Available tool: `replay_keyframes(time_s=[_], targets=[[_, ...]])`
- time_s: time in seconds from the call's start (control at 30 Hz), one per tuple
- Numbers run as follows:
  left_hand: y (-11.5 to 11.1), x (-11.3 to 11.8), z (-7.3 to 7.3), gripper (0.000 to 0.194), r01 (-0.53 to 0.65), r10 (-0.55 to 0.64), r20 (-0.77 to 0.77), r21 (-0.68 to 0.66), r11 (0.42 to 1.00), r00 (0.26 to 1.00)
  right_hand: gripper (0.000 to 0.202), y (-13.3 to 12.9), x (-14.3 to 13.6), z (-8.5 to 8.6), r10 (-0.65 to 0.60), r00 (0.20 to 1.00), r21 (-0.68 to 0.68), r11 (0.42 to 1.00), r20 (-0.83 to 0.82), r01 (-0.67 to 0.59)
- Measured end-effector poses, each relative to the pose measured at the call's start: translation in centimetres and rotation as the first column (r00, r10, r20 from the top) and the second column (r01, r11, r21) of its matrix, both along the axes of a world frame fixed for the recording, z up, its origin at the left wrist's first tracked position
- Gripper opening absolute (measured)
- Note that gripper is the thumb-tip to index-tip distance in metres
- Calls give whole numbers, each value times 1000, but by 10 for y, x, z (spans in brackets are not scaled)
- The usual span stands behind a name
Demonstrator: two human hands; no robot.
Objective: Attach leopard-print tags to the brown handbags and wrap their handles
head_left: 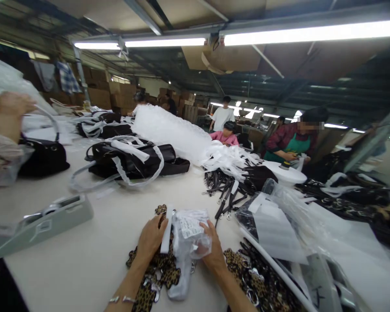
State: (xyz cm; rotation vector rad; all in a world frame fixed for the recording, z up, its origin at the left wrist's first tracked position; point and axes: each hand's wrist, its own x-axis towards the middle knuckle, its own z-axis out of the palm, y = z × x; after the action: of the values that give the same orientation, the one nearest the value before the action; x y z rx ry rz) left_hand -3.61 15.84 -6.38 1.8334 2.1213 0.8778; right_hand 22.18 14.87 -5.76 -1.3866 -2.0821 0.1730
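My left hand [151, 238] curls its fingers at a leopard-print flower-shaped charm [161, 209], with a narrow white strip [167, 232] right beside the thumb. More leopard-print charms [170, 275] with metal rings lie beneath and below it. Clear plastic packaging [190, 216] with a printed white label lies just to the right. My right hand [212, 249] grips its right side, the thumb and fingers partly behind the plastic. A crumpled length of the plastic hangs down toward the table's near edge.
A tape dispenser [52, 221] stands at left. Black handbags with wrapped handles [133, 158] lie beyond, near black straps with clasps [225, 195]. Plastic bags and white sheets [279, 229] cover the right side, beside more leopard-print charms [256, 281]. A co-worker's hand [14, 104] is at far left.
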Motion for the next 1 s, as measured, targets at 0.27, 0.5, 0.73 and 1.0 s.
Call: replay_keyframes(time_s=[0.27, 0.5, 0.73, 1.0], targets=[[0, -13, 23, 47, 131, -131, -26, -12, 991, 991, 70, -23, -13, 30, -44, 997, -194, 979, 71, 57], [-115, -73, -21, 78, 36, -42, -182, -37, 999, 982, 87, -101, 59, 39, 23, 978, -165, 986, 207, 11], [-181, -27, -46, 101, 6, -49, -361, -120, 993, 931, 59, -154, 99, 8, 73, 942, -72, 996, 327, -52], [-121, 39, -10, 95, -107, 116, -415, 45, 993, 902, 20, -143, 105, 10, 8, 949, 128, 991, 315, -51]])
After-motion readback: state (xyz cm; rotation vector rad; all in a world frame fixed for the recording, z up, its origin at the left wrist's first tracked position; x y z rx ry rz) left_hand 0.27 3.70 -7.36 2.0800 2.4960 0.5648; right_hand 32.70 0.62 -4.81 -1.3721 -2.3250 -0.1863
